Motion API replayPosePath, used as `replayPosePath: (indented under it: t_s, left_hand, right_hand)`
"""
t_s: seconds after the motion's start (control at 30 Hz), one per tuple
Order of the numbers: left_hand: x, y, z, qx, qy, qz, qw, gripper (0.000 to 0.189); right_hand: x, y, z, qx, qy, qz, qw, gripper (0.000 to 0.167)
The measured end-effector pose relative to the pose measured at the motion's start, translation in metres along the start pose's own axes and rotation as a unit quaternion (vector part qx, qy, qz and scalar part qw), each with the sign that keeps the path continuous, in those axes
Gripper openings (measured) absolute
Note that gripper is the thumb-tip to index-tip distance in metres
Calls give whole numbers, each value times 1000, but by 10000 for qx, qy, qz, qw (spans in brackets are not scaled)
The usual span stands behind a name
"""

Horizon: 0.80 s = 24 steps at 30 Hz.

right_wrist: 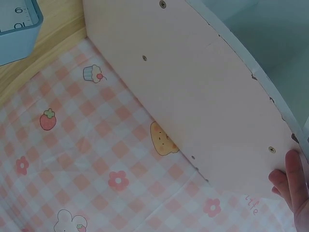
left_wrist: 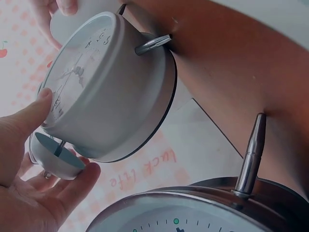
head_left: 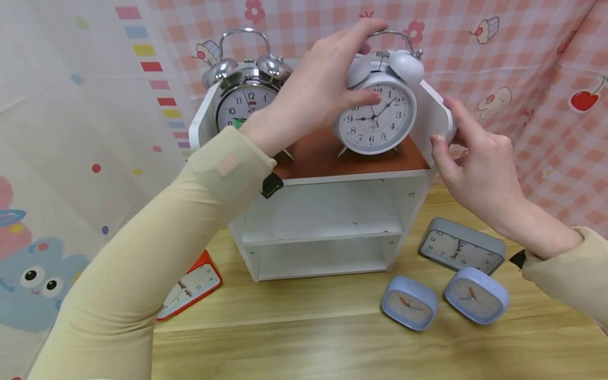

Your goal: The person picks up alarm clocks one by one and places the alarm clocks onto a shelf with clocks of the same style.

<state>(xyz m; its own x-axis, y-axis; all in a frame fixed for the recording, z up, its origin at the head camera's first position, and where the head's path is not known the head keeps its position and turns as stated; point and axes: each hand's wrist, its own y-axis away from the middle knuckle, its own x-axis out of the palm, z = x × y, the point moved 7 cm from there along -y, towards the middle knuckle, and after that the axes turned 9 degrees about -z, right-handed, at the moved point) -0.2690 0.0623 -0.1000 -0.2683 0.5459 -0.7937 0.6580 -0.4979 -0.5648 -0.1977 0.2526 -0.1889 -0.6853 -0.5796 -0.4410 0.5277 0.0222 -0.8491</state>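
Note:
A white twin-bell alarm clock (head_left: 382, 129) stands on the brown top of a small white shelf (head_left: 323, 206), slightly tilted. My left hand (head_left: 318, 84) holds it by the left bell, thumb on the edge of the dial and fingers behind, as the left wrist view shows. At the shelf's right end, my right hand (head_left: 484, 163) grips the raised white side panel (head_left: 433, 113), thumb on the front and fingers on the outer face. A silver twin-bell alarm clock (head_left: 244, 103) stands on the left of the top, partly hidden by my left wrist.
On the wooden table, a red clock (head_left: 197, 287) lies left of the shelf. A grey clock (head_left: 463, 245) and two small blue clocks (head_left: 409, 303) are at its right. A checked pink cloth (head_left: 304, 21) hangs close behind the shelf.

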Motion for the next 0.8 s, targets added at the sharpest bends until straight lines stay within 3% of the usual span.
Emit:
replayPosePath:
  t_s: [0.47, 0.8]
  left_hand:
    - [5, -3, 2, -157, -131, 252, 9995, 80]
    - [5, -2, 3, -143, -147, 244, 9995, 81]
  right_hand:
    - [0, 0, 1, -60, 13, -66, 10000, 50]
    - [1, 0, 2, -80, 51, -94, 9999, 49]
